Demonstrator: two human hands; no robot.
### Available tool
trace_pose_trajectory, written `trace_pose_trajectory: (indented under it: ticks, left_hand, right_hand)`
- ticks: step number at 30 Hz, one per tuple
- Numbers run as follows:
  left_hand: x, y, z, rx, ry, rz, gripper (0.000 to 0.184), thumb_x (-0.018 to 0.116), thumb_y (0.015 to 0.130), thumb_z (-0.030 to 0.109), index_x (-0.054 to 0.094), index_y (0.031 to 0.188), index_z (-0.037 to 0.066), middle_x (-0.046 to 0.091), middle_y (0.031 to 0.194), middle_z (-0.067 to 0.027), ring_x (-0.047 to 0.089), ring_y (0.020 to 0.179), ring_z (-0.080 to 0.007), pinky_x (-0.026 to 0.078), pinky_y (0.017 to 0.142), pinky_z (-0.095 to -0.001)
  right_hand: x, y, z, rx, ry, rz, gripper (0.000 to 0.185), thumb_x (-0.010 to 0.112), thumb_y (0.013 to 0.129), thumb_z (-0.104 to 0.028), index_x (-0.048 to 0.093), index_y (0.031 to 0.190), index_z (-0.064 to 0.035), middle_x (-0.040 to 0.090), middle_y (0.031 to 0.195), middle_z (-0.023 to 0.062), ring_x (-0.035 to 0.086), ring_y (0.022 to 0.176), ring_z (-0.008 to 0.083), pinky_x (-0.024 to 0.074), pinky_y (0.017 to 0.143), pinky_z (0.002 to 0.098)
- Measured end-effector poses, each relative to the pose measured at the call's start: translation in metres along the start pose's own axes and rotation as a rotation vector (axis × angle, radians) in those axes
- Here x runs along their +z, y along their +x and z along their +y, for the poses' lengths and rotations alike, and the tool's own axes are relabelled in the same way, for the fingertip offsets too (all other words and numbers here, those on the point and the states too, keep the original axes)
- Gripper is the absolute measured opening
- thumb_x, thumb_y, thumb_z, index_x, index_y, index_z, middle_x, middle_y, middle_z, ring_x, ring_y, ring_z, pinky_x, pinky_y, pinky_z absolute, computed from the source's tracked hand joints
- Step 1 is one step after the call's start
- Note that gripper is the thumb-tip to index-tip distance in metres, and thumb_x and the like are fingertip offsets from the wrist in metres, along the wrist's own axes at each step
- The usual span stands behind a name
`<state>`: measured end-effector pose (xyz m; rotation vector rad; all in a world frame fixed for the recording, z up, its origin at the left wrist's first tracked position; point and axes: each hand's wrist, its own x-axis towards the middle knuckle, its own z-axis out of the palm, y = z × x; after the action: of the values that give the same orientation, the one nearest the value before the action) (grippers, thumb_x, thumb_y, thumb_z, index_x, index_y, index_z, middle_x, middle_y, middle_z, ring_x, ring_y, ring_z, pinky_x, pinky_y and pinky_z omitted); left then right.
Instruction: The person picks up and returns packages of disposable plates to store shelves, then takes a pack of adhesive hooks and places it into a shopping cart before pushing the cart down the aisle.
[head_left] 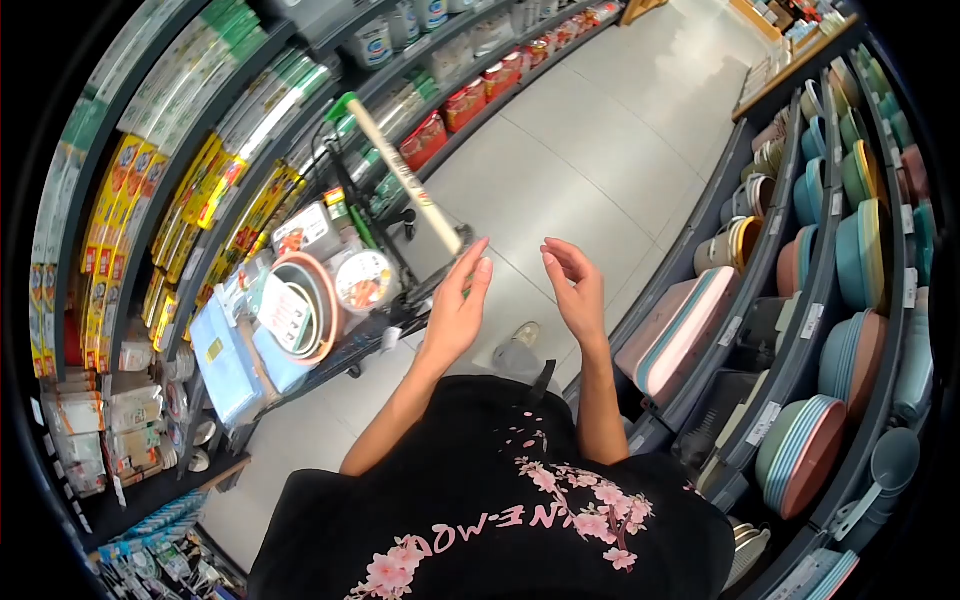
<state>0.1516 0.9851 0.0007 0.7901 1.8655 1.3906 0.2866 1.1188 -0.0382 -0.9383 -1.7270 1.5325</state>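
My left hand (pixel 458 312) is raised in front of me, fingers stretched out, holding nothing. It is nearest the dark lower end of a wooden stick (pixel 408 180) with a green top, which leans across a shopping cart (pixel 350 345). I cannot tell whether the hand touches the stick. My right hand (pixel 577 292) is also open and empty, held up over the aisle floor. In the cart are nested bowls (pixel 325 325) with a label, a round tub (pixel 364 280), a clear box with a picture label (pixel 304 232) and a light-blue case (pixel 222 358).
Shelves of yellow boxes (pixel 110 225) and packets curve along my left. Red containers (pixel 467 103) stand farther up. To my right, shelves hold stacked bowls (pixel 800 455), pink trays (pixel 672 325) and a grey ladle (pixel 890 468). Tiled floor (pixel 600 130) runs between them.
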Motion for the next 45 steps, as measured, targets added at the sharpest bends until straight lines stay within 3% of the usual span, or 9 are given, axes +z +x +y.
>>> trace_pose_trajectory:
  ticks: [5, 13, 17, 25, 30, 36, 39, 42, 45]
  left_hand:
    - [0.056, 0.014, 0.020, -0.041, -0.006, -0.048, 0.050, 0.051, 0.104, 0.035, 0.049, 0.142, 0.003, 0.053, 0.140, -0.0217, 0.055, 0.126, -0.0311, 0.046, 0.102, -0.0388]
    - [0.085, 0.060, 0.026, -0.024, -0.156, -0.034, 0.055, 0.053, 0.103, 0.036, 0.044, 0.146, 0.004, 0.059, 0.131, -0.0253, 0.060, 0.119, -0.0283, 0.048, 0.099, -0.0372]
    - [0.089, 0.093, 0.019, 0.025, -0.230, 0.050, 0.057, 0.056, 0.101, 0.035, 0.043, 0.147, 0.004, 0.060, 0.129, -0.0251, 0.062, 0.116, -0.0266, 0.048, 0.098, -0.0357]
    - [0.088, 0.197, 0.002, 0.098, -0.479, 0.241, 0.064, 0.064, 0.097, 0.030, 0.038, 0.148, 0.000, 0.045, 0.146, -0.0231, 0.053, 0.129, -0.0305, 0.047, 0.101, -0.0380]
    - [0.064, 0.254, 0.017, 0.094, -0.476, 0.391, 0.067, 0.069, 0.094, 0.028, 0.039, 0.147, -0.001, 0.046, 0.145, -0.0231, 0.052, 0.130, -0.0333, 0.046, 0.102, -0.0385]
    - [0.028, 0.267, 0.006, 0.079, -0.513, 0.606, 0.062, 0.072, 0.092, 0.027, 0.046, 0.140, -0.003, 0.060, 0.130, -0.0207, 0.059, 0.122, -0.0310, 0.048, 0.100, -0.0385]
    - [0.011, 0.257, -0.001, 0.000, -0.432, 0.757, 0.058, 0.072, 0.091, 0.028, 0.052, 0.136, -0.003, 0.065, 0.123, -0.0203, 0.063, 0.116, -0.0308, 0.049, 0.098, -0.0384]
    - [0.003, 0.247, -0.013, -0.170, -0.046, 0.992, 0.054, 0.072, 0.089, 0.026, 0.056, 0.131, -0.003, 0.063, 0.124, -0.0237, 0.063, 0.111, -0.0368, 0.047, 0.098, -0.0403]
    - [0.003, 0.244, -0.040, -0.186, 0.300, 1.222, 0.049, 0.070, 0.089, 0.022, 0.057, 0.129, -0.003, 0.061, 0.125, -0.0246, 0.060, 0.114, -0.0395, 0.046, 0.099, -0.0429]
  right_hand:
    - [-0.054, 0.016, -0.001, -0.036, -0.021, -0.018, 0.029, 0.064, 0.095, -0.014, 0.065, 0.120, 0.0012, 0.071, 0.109, 0.0150, 0.069, 0.099, 0.0199, 0.0534, 0.087, 0.0317]
    - [-0.053, 0.061, -0.012, -0.028, 0.023, -0.263, 0.035, 0.065, 0.094, -0.010, 0.061, 0.128, 0.0001, 0.067, 0.120, 0.0154, 0.065, 0.110, 0.0213, 0.0506, 0.095, 0.0335]
    - [-0.048, 0.099, -0.020, -0.047, -0.022, -0.415, 0.045, 0.064, 0.094, -0.009, 0.053, 0.137, -0.0025, 0.062, 0.131, 0.0153, 0.064, 0.114, 0.0238, 0.0496, 0.098, 0.0360]
    - [-0.021, 0.219, -0.021, -0.315, -0.228, -0.739, 0.072, 0.071, 0.083, -0.007, 0.041, 0.148, -0.0077, 0.045, 0.148, 0.0185, 0.046, 0.135, 0.0347, 0.0381, 0.110, 0.0401]
    - [0.013, 0.295, -0.041, -0.383, -0.321, -0.934, 0.074, 0.072, 0.081, -0.007, 0.041, 0.147, -0.0072, 0.043, 0.150, 0.0177, 0.044, 0.138, 0.0340, 0.0377, 0.111, 0.0403]
    - [0.066, 0.336, -0.046, -0.499, -0.326, -1.136, 0.065, 0.072, 0.082, -0.009, 0.048, 0.143, -0.0083, 0.047, 0.147, 0.0170, 0.047, 0.134, 0.0348, 0.0410, 0.109, 0.0401]
    - [0.095, 0.345, -0.043, -0.549, -0.313, -1.275, 0.059, 0.071, 0.084, -0.012, 0.051, 0.140, -0.0081, 0.050, 0.144, 0.0169, 0.050, 0.130, 0.0352, 0.0420, 0.108, 0.0405]
    - [0.123, 0.353, -0.031, -0.614, -0.364, -1.397, 0.056, 0.070, 0.085, -0.014, 0.052, 0.138, -0.0078, 0.052, 0.141, 0.0170, 0.050, 0.129, 0.0352, 0.0418, 0.108, 0.0409]
    - [0.157, 0.363, -0.014, -0.747, -0.408, -1.467, 0.055, 0.070, 0.085, -0.017, 0.053, 0.137, -0.0071, 0.052, 0.140, 0.0173, 0.048, 0.130, 0.0360, 0.0399, 0.109, 0.0428]
